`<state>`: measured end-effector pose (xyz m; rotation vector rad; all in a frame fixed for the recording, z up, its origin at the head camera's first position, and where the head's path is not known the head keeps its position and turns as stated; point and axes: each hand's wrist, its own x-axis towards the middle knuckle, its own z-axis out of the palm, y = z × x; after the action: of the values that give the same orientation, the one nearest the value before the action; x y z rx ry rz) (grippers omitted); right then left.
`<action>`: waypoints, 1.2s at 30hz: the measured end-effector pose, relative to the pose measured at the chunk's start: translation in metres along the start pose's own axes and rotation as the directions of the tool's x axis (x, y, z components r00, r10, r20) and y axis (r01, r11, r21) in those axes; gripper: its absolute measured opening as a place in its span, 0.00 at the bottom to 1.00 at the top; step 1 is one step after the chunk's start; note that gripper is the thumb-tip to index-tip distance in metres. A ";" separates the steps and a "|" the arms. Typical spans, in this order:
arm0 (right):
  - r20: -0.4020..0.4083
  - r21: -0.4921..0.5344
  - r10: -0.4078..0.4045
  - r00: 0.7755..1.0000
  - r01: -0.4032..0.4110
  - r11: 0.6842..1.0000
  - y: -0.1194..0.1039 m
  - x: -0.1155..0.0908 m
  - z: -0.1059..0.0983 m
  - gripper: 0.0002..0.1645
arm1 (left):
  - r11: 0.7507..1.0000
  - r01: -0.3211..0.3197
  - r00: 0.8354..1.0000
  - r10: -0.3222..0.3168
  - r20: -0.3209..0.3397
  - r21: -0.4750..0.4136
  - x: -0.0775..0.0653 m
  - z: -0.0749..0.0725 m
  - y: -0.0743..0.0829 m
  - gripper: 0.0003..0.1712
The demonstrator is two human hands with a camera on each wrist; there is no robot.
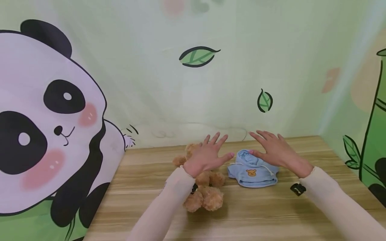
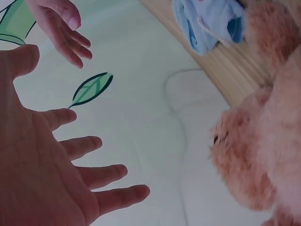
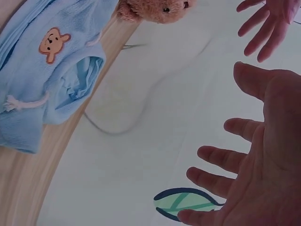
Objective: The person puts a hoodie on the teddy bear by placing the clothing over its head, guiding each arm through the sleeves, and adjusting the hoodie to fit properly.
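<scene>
A brown teddy bear (image 1: 212, 198) lies on the wooden table, partly hidden in the head view by my left hand (image 1: 208, 154) and sleeve. That hand is held above the bear with fingers spread and touches nothing. To the bear's right lies a small light-blue hooded sweatshirt (image 1: 256, 174), with a bear-face patch and white drawstrings. My right hand (image 1: 272, 149) hovers over its hood side, fingers extended and nothing held. In the right wrist view the sweatshirt (image 3: 51, 70) shows its hood opening; the left wrist view shows the bear's fluffy head (image 2: 244, 155).
The wooden table (image 1: 144, 201) meets a pale green backdrop (image 1: 144, 83) at its far edge. A printed panda (image 1: 90, 140) is on the left side and printed bamboo (image 1: 375, 144) on the right. Each wrist wears a small black device (image 1: 298, 189).
</scene>
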<state>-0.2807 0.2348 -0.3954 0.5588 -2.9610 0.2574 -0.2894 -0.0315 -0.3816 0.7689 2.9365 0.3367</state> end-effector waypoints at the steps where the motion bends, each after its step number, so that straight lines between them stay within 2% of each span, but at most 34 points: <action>1: 0.000 0.000 0.002 1.000 -0.002 1.000 0.002 0.000 0.001 0.44 | 1.000 0.002 1.000 -0.002 0.008 -0.005 0.002 0.002 0.001 0.45; 9: 0.011 0.016 0.024 1.000 -0.024 1.000 0.018 -0.001 0.011 0.44 | 1.000 0.022 0.999 -0.021 0.034 -0.007 0.017 0.012 0.013 0.44; 19: 0.032 0.049 0.027 0.999 -0.028 0.998 0.030 0.001 0.019 0.44 | 0.999 0.030 0.999 -0.029 0.045 -0.035 0.039 0.025 0.038 0.44; 28: 0.101 0.133 0.065 0.993 -0.079 0.988 0.035 0.005 0.023 0.44 | 0.984 0.106 0.992 -0.094 0.088 -0.143 0.054 0.033 0.050 0.42; 36: 0.126 0.212 0.077 0.989 -0.102 0.972 0.046 0.009 0.033 0.42 | 0.954 0.161 0.985 -0.140 0.099 -0.252 0.069 0.048 0.047 0.40</action>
<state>-0.3090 0.2672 -0.4335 0.4786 -3.0973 0.5835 -0.3205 0.0513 -0.4191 0.5070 2.7765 0.6435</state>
